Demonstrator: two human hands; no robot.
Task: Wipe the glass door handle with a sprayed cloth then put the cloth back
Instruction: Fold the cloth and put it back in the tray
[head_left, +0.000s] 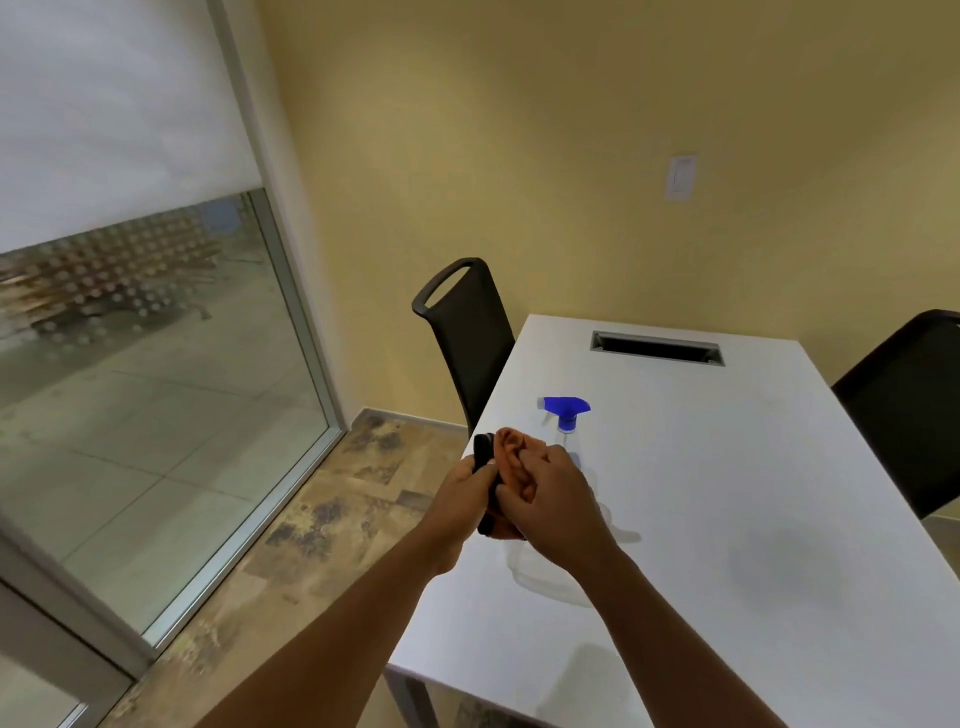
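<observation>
1. Holding the orange cloth (511, 457) between both hands, you have it bunched above the near left corner of the white table (727, 519), with only a crumpled top fold and a scrap below the fingers showing.
2. Your right hand (553, 499) is curled closed over the cloth from the right, fingers folded in and knuckles toward you.
3. Your left hand (465, 499) is also closed, wrapped around a dark, rounded black object (484, 453) that rises just above the fist and shows again below it; you cannot tell what that object is, nor whether it is part of the cloth bundle.
4. Just beyond your hands stands a clear spray bottle (566, 415) with a blue trigger head; your right hand hides most of its body, leaving only the neck and a faint outline on the tabletop.
5. Farther back on the table sits a long rectangular slot (655, 349).
6. A dark chair (470, 332) stands at the table's left side, and a second chair (909, 410) is cut off by the right edge.
7. To your left runs a glass panel (156, 389) in a metal frame, its upper part covered by a white blind (104, 114); no handle on it can be made out.
</observation>
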